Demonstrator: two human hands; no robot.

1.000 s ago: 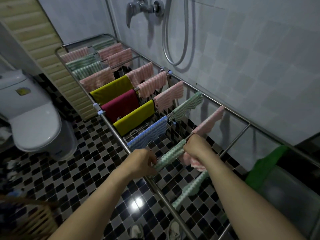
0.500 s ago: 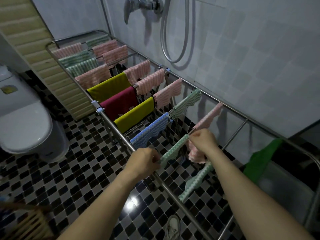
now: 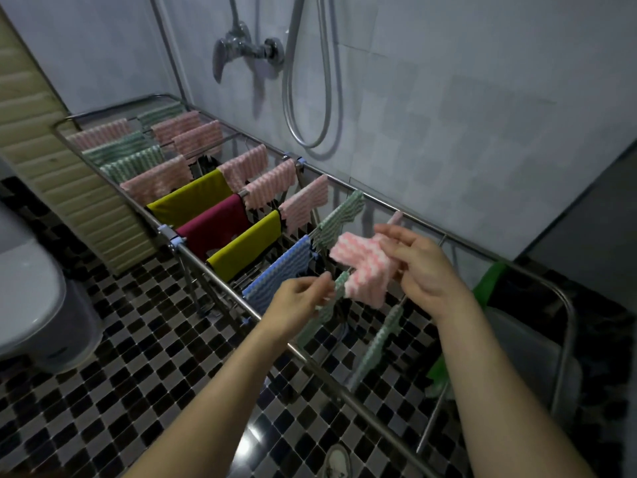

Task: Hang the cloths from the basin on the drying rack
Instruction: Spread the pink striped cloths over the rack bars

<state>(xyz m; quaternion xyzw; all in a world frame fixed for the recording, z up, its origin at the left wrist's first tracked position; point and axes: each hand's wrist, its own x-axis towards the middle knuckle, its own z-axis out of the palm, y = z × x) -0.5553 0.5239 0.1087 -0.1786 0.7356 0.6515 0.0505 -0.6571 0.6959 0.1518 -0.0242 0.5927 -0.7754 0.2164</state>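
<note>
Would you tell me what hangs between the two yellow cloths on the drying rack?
In the head view, a dark red cloth hangs between the far yellow cloth and the near yellow cloth.

A drying rack (image 3: 213,282) is stood on checkered floor tiles (image 3: 120,374). Its rails are draped with coloured cloths (image 3: 189,198).

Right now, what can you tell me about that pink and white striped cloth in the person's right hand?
The pink and white striped cloth looks like soft, ribbed fabric with wavy bands. It is bunched and partly folded, not spread out. The right hand grips its right side, fingers curled round it, holding it in the air above the metal drying rack, on no rail yet. Its lower left edge lies close to a green striped cloth draped on a rail; contact there is unclear.
</note>
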